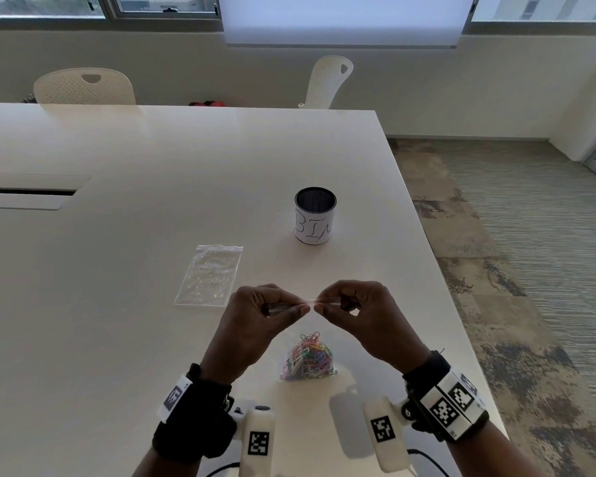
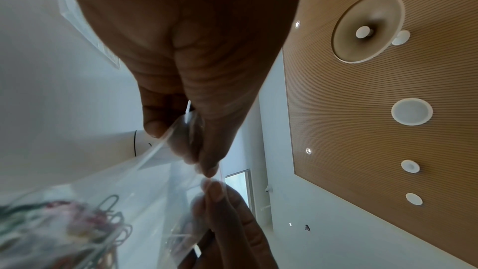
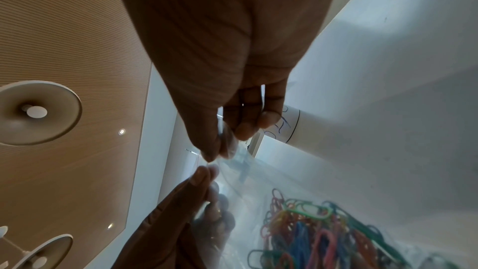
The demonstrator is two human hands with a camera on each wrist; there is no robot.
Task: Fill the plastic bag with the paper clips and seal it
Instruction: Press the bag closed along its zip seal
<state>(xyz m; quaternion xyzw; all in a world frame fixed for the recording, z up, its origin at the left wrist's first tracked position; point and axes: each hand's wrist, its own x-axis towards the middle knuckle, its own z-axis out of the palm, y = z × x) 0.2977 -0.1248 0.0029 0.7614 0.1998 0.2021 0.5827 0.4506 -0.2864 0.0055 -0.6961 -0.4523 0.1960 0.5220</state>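
a spare clear bag (image 1: 210, 276) lies on the counter (image 1: 117, 256), left of the fingers. the left hand (image 1: 259, 315) and right hand (image 1: 356, 313) pinch the plastic bag (image 1: 309, 302) top. paper clips (image 1: 309, 359) sit inside, below the fingers.

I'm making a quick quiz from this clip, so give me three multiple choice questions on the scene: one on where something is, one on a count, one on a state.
1. Where does the white cup stand?
A. beyond the hands on the table
B. on a chair
C. on the floor

2. How many plastic bags are in view?
A. one
B. two
C. four

3. What is the state of the held bag?
A. empty
B. lying flat
C. holding coloured paper clips

Answers: 1 A, it stands upright on the table. 2 B, a spare bag lies flat. 3 C, the left hand and right hand pinch its top edge.
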